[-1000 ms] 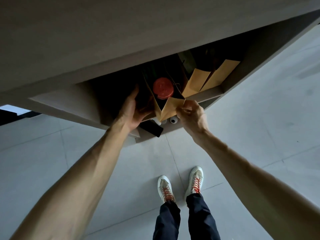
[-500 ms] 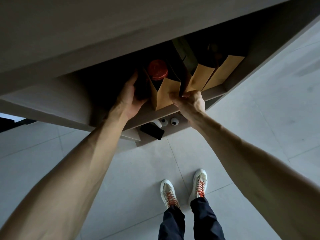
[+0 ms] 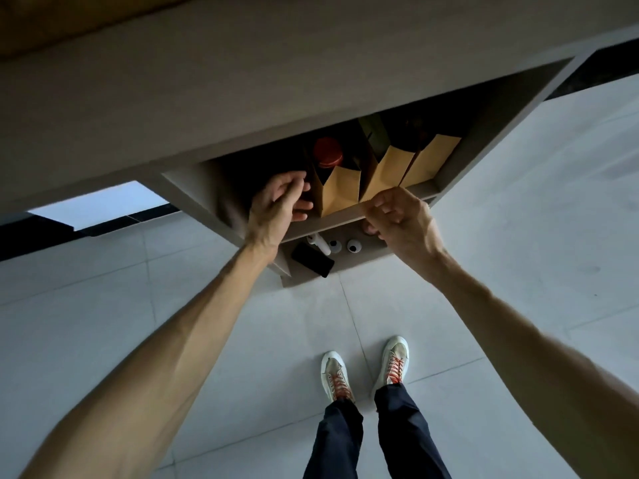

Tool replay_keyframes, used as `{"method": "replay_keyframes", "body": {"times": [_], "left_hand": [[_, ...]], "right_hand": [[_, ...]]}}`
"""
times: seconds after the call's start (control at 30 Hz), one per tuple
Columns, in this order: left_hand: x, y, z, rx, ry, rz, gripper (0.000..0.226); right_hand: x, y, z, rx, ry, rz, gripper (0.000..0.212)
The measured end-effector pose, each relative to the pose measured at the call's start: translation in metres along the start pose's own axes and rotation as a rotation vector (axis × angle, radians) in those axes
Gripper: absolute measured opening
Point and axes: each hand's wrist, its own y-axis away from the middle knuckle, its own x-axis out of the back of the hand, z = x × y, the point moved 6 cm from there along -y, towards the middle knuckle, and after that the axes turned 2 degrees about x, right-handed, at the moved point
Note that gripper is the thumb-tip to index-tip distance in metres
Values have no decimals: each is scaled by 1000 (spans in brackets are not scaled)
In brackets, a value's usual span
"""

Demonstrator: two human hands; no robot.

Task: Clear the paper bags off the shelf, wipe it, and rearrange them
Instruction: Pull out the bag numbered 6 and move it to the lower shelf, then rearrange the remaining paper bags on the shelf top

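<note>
Three brown paper bags stand in a row on the grey shelf point(image 3: 332, 223). The left bag point(image 3: 340, 191) holds a dark bottle with a red lid point(image 3: 327, 152). To its right are the middle bag point(image 3: 387, 171) and the right bag point(image 3: 432, 159). My left hand point(image 3: 280, 202) hovers just left of the left bag, fingers spread, holding nothing. At the shelf's front edge below the middle bag, my right hand point(image 3: 397, 216) is loosely curled, with the thumb under the board and no bag in it.
A lower shelf carries a black phone point(image 3: 313, 260), a white bottle point(image 3: 320, 242) and two small white round things point(image 3: 352, 246). A wide grey board overhangs the shelf above. Pale floor tiles and my shoes point(image 3: 337, 376) lie below.
The left bag went from tilted off the edge back onto the shelf, upright. Both hands have let go of it, and my right hand has slid right along the front edge.
</note>
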Motion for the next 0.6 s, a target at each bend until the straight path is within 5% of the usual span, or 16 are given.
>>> {"method": "replay_keyframes", "body": {"times": [0.6], "left_hand": [[12, 178, 227, -610, -131, -126, 25]], "right_hand": [[121, 124, -207, 530, -20, 109, 16]]}}
